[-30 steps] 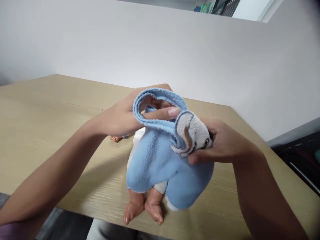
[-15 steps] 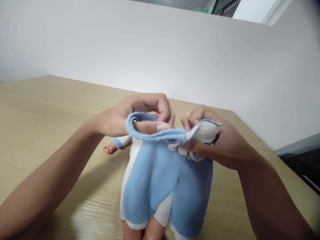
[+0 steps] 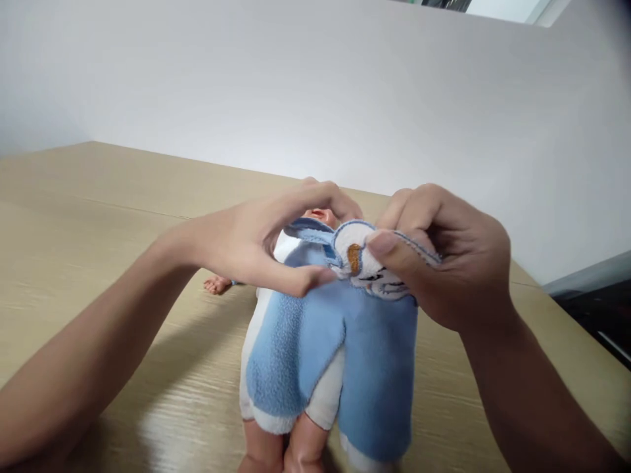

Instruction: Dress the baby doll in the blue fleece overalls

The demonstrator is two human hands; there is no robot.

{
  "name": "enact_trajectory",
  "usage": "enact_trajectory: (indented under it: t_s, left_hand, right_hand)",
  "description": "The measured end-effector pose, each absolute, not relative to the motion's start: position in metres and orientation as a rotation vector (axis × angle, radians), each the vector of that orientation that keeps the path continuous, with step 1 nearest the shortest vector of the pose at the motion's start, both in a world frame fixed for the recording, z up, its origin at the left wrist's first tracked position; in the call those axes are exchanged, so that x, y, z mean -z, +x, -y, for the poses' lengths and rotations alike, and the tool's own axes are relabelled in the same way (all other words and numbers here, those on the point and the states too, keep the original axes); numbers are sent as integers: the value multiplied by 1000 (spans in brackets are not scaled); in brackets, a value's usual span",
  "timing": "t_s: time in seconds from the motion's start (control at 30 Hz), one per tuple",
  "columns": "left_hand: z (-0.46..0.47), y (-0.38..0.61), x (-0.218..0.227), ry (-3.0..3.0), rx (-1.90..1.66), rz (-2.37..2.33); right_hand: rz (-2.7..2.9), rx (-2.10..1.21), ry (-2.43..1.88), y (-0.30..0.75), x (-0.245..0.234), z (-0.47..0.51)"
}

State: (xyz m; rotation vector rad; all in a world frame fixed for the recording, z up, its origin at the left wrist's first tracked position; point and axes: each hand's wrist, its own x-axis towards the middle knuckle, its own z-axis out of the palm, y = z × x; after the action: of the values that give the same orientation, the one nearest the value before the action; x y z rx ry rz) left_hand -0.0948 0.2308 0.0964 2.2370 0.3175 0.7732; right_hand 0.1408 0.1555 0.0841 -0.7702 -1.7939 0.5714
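A baby doll (image 3: 263, 443) lies on its back, legs toward me, dressed in a blue and white fleece outfit (image 3: 296, 358). My right hand (image 3: 444, 256) pinches a white flap (image 3: 357, 253) embroidered with a small face and edged in blue, thumb in front and fingers behind. Beside it a blue band (image 3: 310, 231) runs left from the flap. Around that band curves my left hand (image 3: 276, 236), its thumb apart from its fingers and its thumb tip near the flap's lower left edge. Most of the doll's upper body and head is hidden behind my hands.
The doll lies on a light wooden table (image 3: 123, 177). A small doll hand (image 3: 217, 284) shows left of the outfit, on the tabletop. Behind the table stands a white wall (image 3: 221, 85), and a dark object (image 3: 596, 309) is beyond the right edge.
My left hand has loosened from a pinch on the blue loop into a wider curve. The flap has turned so its embroidered front faces me, still in my right hand. The view has shifted slightly.
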Motion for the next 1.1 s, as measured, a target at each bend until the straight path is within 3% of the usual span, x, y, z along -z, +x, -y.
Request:
enact_trajectory:
  t_s: [0.13, 0.27, 0.4, 0.6, 0.73, 0.97, 1.1]
  left_hand:
    - [-225, -86, -95, 2172, -701, -345]
    - [-234, -87, -88, 1921, -916, -209]
    - [-243, -96, -85, 1883, -1001, -292]
    - [-244, -105, -91, 2346, -730, -522]
    - [-245, -96, -87, 2358, -625, -415]
    - [-247, -94, -82, 2218, -847, -378]
    - [-249, -102, -84, 2243, -911, -384]
  right_hand:
    - [1729, -616, -824, 142, -87, -158]
    - [1879, -852, -916, 174, -85, -172]
    - [2119, -829, -1065, 212, -78, -188]
    - [1991, -762, -848, 215, -69, -192]
    - [1894, -789, -709, 192, -77, -181]
    - [2247, -1078, -976, 223, -67, -191]
    - [2169, -1047, -946, 232, -58, -196]
